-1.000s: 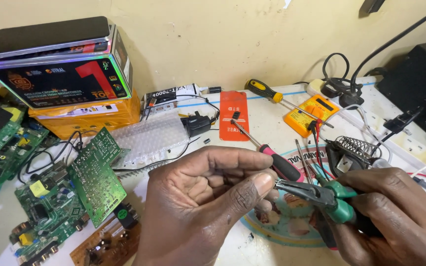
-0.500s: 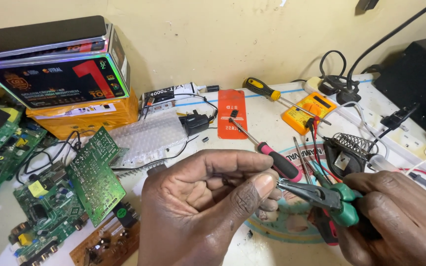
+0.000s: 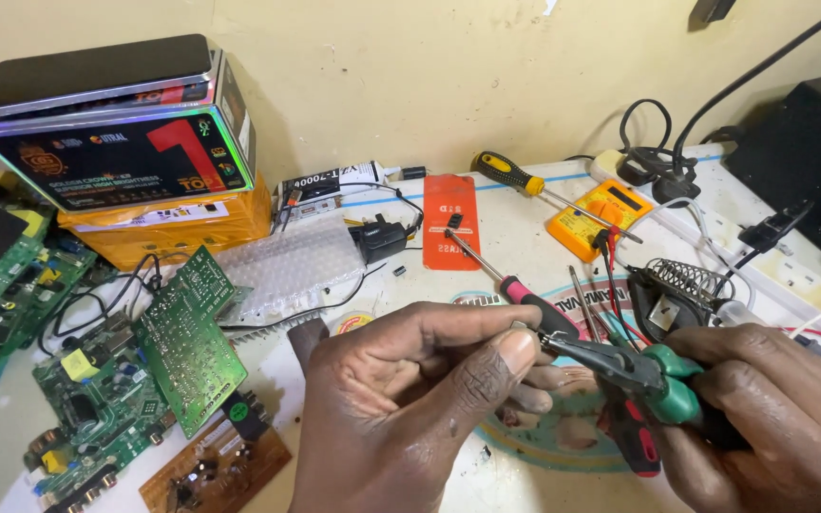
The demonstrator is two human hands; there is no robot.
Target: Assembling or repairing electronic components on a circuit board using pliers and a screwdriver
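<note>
– What are your hands doing?
– Your left hand (image 3: 410,399), low in the centre of the frame, pinches something too small to make out between thumb and forefinger. Your right hand (image 3: 772,418), lower right, grips green-handled pliers (image 3: 639,370) whose tips meet those fingertips.

– And around them?
– A red-handled screwdriver (image 3: 515,290) lies just behind your hands. Green circuit boards (image 3: 187,337) fill the lower left. A stack of boxes (image 3: 135,161) stands upper left. An orange multimeter (image 3: 601,214) sits right of centre, near a yellow-handled screwdriver (image 3: 515,176).
</note>
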